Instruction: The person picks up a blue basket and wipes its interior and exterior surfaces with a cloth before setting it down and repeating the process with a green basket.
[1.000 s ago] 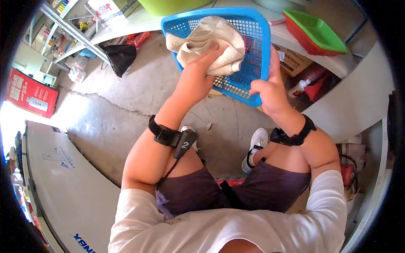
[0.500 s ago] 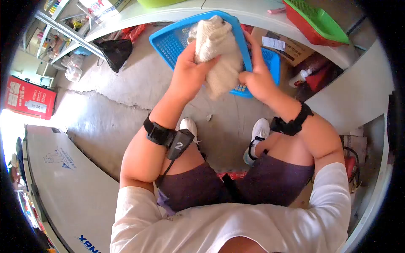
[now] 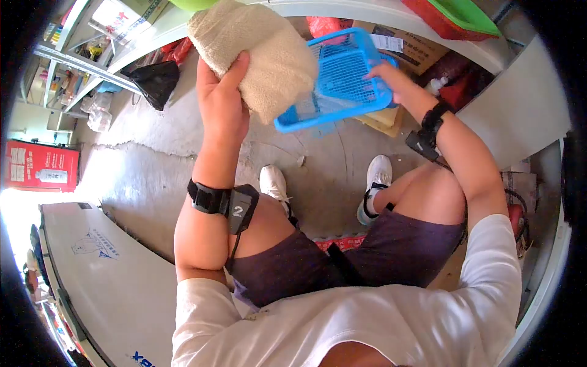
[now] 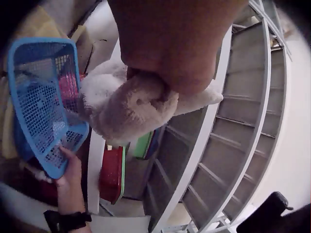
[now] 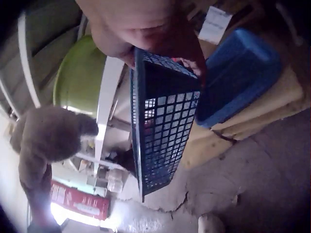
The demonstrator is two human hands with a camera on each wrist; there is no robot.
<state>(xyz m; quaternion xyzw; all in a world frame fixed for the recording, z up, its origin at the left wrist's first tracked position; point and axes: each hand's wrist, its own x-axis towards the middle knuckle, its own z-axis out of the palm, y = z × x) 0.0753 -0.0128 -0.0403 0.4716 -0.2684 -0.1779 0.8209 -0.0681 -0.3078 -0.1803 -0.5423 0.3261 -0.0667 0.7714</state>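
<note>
A beige towel (image 3: 260, 55) is bunched in the left hand (image 3: 226, 110), whose thumb lies over the cloth at the upper left of the head view. In the left wrist view the towel (image 4: 131, 107) hangs in thick folds below that hand. The right hand (image 3: 394, 82) grips a blue mesh basket (image 3: 342, 113) by its rim, tilted above the floor. In the right wrist view the mesh side of the basket (image 5: 167, 131) shows under the right hand (image 5: 150, 29). Towel and basket look apart in both wrist views.
Another blue basket (image 5: 238, 73) rests on yellowish slabs (image 5: 209, 145) at floor level. Green and red baskets (image 3: 458, 21) stand on the white shelf (image 3: 367, 15). A green tub (image 5: 80, 77), a black bag (image 3: 156, 82) and a cardboard box (image 3: 422, 52) are nearby.
The left hand has carried the towel out of the basket, up and to the left. The right hand has moved right, and the basket has turned and tilted.
</note>
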